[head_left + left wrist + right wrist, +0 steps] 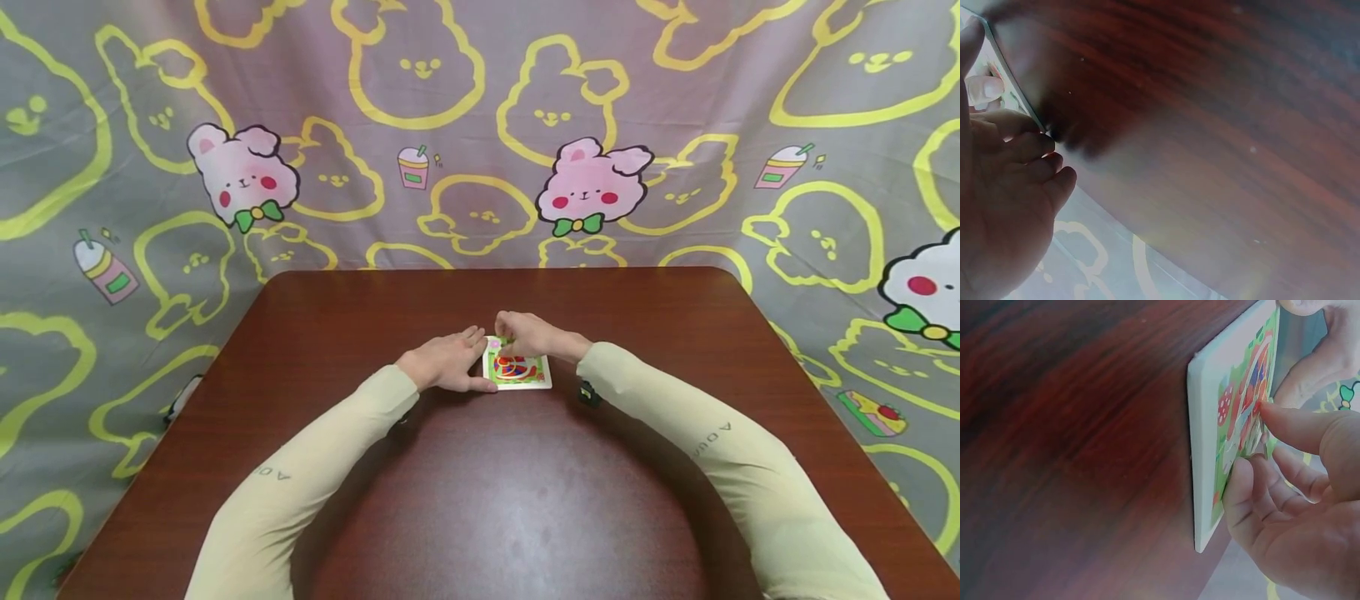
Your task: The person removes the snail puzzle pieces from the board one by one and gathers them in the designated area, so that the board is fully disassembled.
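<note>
The near-square board (517, 372) is laid picture-up, squared to the table (495, 492), its edge touched by the outstretched left hand (450, 360); whether anything is pinched by the bent right hand (528, 335) cannot be told.

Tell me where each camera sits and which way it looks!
Head: on the head, looking forward and down at the table, board and curtain; left hand, right hand and sleeves show.
Left wrist: on that wrist, facing the left hand, table and board's edge; a fingertip, seemingly the right hand's, shows too.
Right wrist: on that wrist, facing the right hand and board; part of the left hand shows too.
Head and right wrist share the board, both hands and the curtain.
</note>
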Available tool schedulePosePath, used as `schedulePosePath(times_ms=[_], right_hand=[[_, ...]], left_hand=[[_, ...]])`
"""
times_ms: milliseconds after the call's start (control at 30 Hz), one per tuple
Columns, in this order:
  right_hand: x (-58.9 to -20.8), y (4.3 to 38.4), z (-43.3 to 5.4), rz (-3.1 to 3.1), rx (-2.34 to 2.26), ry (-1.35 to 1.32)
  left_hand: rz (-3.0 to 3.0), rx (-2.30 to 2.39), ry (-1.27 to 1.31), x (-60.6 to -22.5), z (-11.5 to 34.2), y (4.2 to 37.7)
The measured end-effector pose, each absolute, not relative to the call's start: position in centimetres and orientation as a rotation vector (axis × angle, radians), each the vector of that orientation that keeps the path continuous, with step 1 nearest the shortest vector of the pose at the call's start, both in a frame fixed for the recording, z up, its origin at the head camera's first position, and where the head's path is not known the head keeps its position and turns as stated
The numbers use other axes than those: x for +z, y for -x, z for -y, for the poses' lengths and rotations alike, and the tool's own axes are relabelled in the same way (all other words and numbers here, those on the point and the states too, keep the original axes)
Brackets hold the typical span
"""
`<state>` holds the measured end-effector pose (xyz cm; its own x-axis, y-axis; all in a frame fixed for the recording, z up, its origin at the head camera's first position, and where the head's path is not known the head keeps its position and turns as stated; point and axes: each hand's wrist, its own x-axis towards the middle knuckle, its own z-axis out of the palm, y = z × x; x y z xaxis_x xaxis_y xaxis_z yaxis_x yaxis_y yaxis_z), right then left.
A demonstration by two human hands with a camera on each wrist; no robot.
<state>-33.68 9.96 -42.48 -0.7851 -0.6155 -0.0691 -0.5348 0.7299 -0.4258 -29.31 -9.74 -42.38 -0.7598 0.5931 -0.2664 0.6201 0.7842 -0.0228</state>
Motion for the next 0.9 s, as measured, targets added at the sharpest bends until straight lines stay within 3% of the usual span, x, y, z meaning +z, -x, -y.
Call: schedulePosePath(times_ms=[900], right_hand=[[-40.7,33.7,-12.6,-2.505,-1.035,0.748]], left_hand=[[-2.725,-0.174,-0.959,-42.0,9.7,29.2]])
